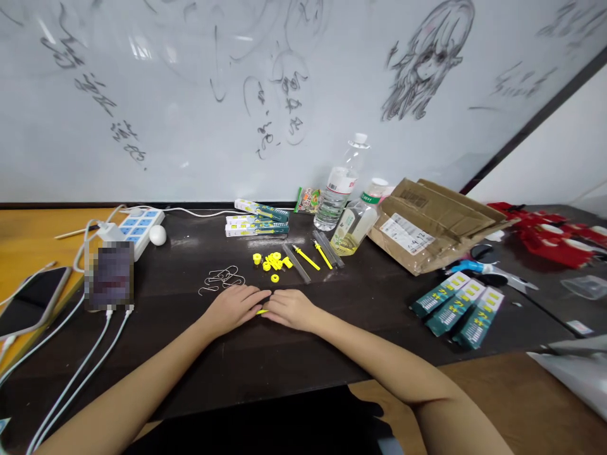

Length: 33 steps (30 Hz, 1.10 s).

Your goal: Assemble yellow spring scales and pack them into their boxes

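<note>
Dark surface (237,373) against a scribbled whiteboard (190,95). Left hand (234,308) and right hand (291,309) side by side, palms down, fingertips meeting over a small yellow piece (262,311). Piece pinched between the two, mostly hidden, only a sliver showing at the join; which fingers clamped it, impossible to tell. Just beyond the hands, a cluster of yellow rings (272,262), yellow sticks (307,258) and grey strips (297,263). Left of those, near the left hand, a tangle of wire hooks (222,279). Further back, three green-and-white packets (257,222), a snack packet (307,199), and two clear bottles (339,189). To the right, a flattened cardboard box (429,221), blue-handled scissors (478,266), and three more green packets (458,309), well apart from the hands. On the left, a power strip (140,229), a white ball (158,235), white cables (76,373) and a phone (28,303).
</note>
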Motion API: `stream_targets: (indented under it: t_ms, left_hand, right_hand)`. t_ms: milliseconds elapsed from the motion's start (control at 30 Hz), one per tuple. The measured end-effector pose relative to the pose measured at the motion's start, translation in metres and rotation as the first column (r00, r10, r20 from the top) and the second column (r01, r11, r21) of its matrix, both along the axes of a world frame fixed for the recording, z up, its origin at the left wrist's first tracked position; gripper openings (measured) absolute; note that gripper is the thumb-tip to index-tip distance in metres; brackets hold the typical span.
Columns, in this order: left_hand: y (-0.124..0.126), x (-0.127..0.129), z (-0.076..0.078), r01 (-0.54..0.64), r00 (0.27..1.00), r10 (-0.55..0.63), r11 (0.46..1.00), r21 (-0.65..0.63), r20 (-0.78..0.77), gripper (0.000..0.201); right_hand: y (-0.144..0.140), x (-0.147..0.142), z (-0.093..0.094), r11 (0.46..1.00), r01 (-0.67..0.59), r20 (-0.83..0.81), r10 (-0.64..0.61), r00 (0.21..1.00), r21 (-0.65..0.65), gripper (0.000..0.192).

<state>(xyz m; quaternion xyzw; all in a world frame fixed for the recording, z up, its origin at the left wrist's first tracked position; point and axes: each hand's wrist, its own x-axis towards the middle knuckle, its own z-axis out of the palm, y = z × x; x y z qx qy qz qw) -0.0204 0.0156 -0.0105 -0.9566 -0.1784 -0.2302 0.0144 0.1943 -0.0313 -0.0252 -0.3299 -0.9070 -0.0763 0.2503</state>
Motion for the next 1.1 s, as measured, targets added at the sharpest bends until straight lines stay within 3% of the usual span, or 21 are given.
stream_targets:
  t_ms: [133, 333, 500, 600, 700, 900, 1100]
  left_hand:
    - [0.001, -0.001, 0.0, -0.008, 0.995, 0.004, 0.999, -0.038, -0.097, 0.032]
    - [0.002, -0.001, 0.0, -0.01, 0.994, 0.0, 0.996, -0.085, -0.112, 0.027]
    - [0.005, -0.003, -0.001, -0.029, 0.998, 0.02, 0.989, -0.147, -0.062, 0.026]
    - [0.007, -0.004, -0.001, -0.058, 0.998, 0.051, 0.986, -0.157, -0.048, 0.025]
    - [0.008, -0.005, -0.001, -0.085, 0.996, 0.078, 0.981, -0.173, -0.048, 0.025]
    - [0.008, -0.006, -0.002, -0.095, 0.996, 0.092, 0.971, -0.221, -0.022, 0.027]
    - [0.007, -0.006, 0.0, -0.097, 0.994, 0.109, 0.96, -0.263, 0.031, 0.029]
  right_hand:
    - [0.004, 0.005, -0.001, 0.998, 0.06, -0.054, -0.061, 0.997, -0.035, 0.025]
    - [0.004, 0.006, 0.003, 0.991, 0.084, -0.083, -0.093, 0.992, -0.101, 0.024]
    - [0.008, 0.013, 0.01, 0.961, 0.213, -0.269, -0.255, 0.929, -0.176, 0.019]
    - [0.016, 0.028, 0.013, 0.902, 0.4, -0.321, -0.431, 0.843, -0.162, 0.018]
    - [0.025, 0.045, 0.01, 0.797, 0.585, -0.233, -0.603, 0.763, -0.149, 0.013]
    - [0.039, 0.065, 0.002, 0.713, 0.693, 0.04, -0.693, 0.72, -0.106, 0.019]
    - [0.043, 0.076, 0.003, 0.585, 0.81, 0.133, -0.802, 0.583, -0.023, 0.016]
